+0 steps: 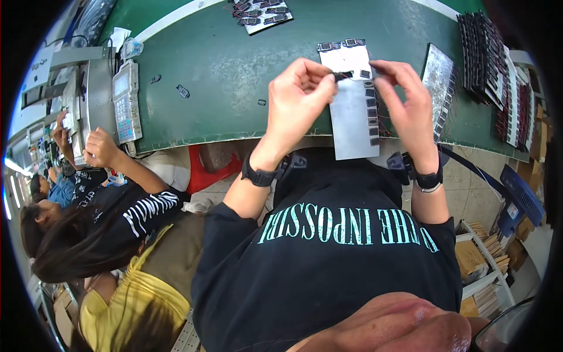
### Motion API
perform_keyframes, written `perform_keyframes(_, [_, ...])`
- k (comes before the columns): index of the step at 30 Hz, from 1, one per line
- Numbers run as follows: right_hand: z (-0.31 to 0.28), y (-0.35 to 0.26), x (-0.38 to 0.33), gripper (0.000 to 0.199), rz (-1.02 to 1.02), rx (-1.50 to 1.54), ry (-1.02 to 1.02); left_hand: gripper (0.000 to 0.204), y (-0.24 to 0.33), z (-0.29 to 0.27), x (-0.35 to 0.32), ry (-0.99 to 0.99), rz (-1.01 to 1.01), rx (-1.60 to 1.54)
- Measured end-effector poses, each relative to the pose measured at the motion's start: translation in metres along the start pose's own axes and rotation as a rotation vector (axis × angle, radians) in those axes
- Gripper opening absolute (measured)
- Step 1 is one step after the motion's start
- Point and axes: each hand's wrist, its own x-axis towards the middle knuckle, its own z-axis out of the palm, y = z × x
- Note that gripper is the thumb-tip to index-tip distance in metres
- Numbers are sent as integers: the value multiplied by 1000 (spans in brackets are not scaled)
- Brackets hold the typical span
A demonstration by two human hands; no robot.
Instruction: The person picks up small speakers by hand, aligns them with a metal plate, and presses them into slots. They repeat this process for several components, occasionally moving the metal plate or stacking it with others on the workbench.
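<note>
My left hand (299, 94) pinches a small black part with thin wires (344, 75) between thumb and fingertips. The part is over the near end of a white plate (343, 58), which has a few black parts along its far edge and one at its near right corner. My right hand (409, 94) is by that plate's right edge, thumb and forefinger apart, with nothing visible between them. Below the white plate, toward me, lies a long silver metal plate (353, 126). A column of small black rectangular parts (372, 112) with dark red wires runs down its right side.
Another metal plate with black parts (438, 73) lies to the right, beside stacked loaded plates (484, 58). A further loaded board (261, 14) is at the far side. Loose black pieces (183, 91) lie on the green table (223, 88). Co-workers sit at the left near a keypad device (124, 100).
</note>
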Motion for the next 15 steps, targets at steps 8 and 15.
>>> perform_keyframes(8, [1, 28, 9, 21, -101, -254, -3, 16, 8, 6, 25, -3, 106, 293])
perform_keyframes(15, [-3, 28, 10, 19, -104, -306, -29, 16, 21, 20, 48, 25, 259, 429])
